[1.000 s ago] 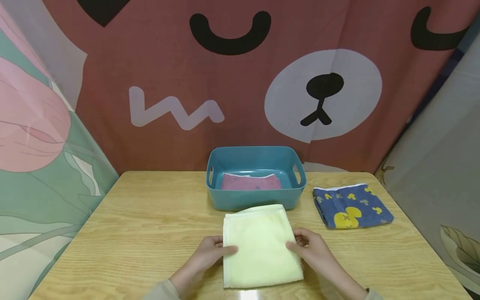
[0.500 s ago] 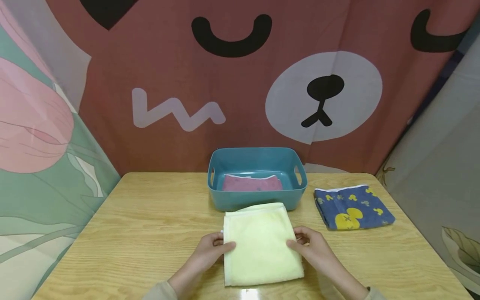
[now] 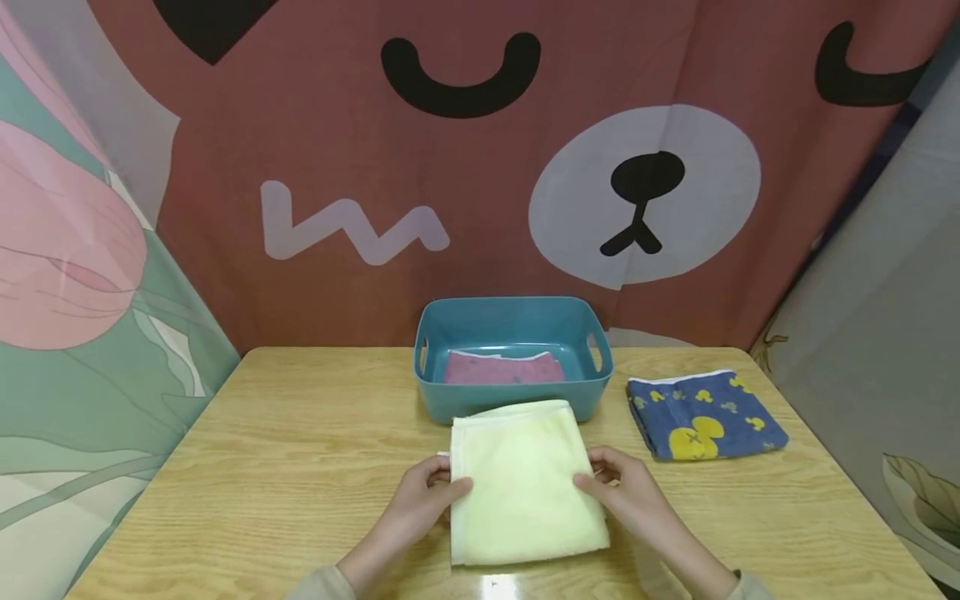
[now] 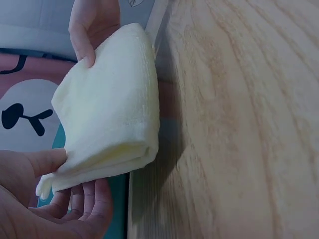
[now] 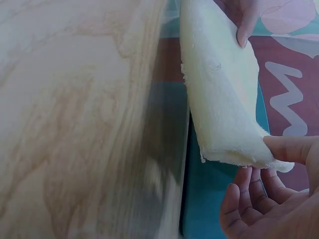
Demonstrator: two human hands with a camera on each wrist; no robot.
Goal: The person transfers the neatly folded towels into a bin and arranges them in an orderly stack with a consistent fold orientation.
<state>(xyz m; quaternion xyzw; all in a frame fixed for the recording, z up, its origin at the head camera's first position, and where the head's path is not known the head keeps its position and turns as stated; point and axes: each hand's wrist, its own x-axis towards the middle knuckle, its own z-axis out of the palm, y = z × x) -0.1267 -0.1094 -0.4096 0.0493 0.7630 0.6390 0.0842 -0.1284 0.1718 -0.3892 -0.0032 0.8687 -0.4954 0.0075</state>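
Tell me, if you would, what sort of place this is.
Probably a makeshift indoor work corner, though the wider room is hidden: a bear-print curtain hangs behind a wooden table, where a folded yellow towel is held before a teal basket.

By head camera I see plain-looking beige left sleeve [image 3: 322, 584] and matching right sleeve [image 3: 751, 589], both ending on forearms; small dark patch [image 3: 738, 574] at right one's edge, detail unclear.
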